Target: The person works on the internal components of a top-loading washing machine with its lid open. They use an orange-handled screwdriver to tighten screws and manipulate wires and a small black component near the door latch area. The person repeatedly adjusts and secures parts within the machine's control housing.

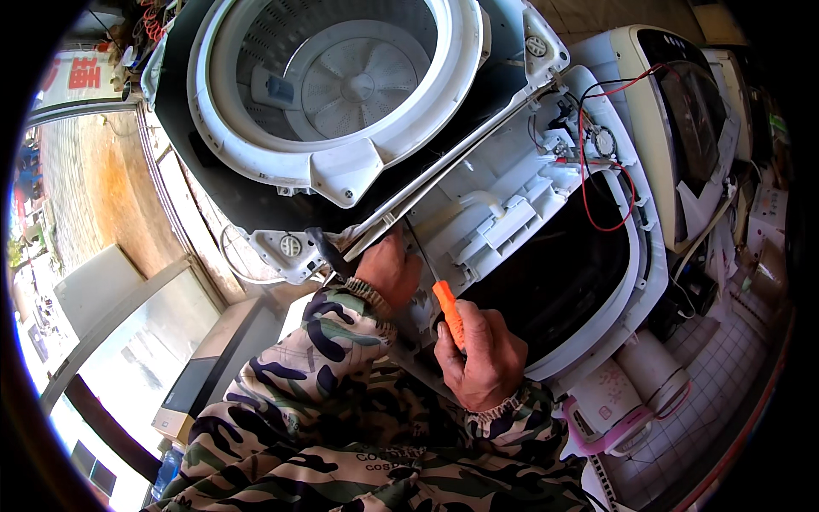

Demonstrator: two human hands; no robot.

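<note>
An orange-handled screwdriver [450, 314] is gripped in my right hand [486, 357], thumb along the handle. Its thin shaft slants up and left to the seam between a top-loading washing machine's dark cabinet [328, 209] and its detached white top panel [525, 213]. My left hand [391, 269] reaches in at that seam, beside the screwdriver's tip. Its fingers are mostly hidden, so I cannot tell what they touch. The panel leans along the cabinet's edge, with a dark lid window [554, 273] and exposed parts at its upper end. Above lies the open white tub ring [205, 94].
Red and black wires [583, 141] loop from the panel's upper end. Another machine with a dark lid [665, 128] stands at right. A pink-and-white container [607, 410] lies on the tiled floor at lower right. A grey-and-black box [209, 367] stands at left.
</note>
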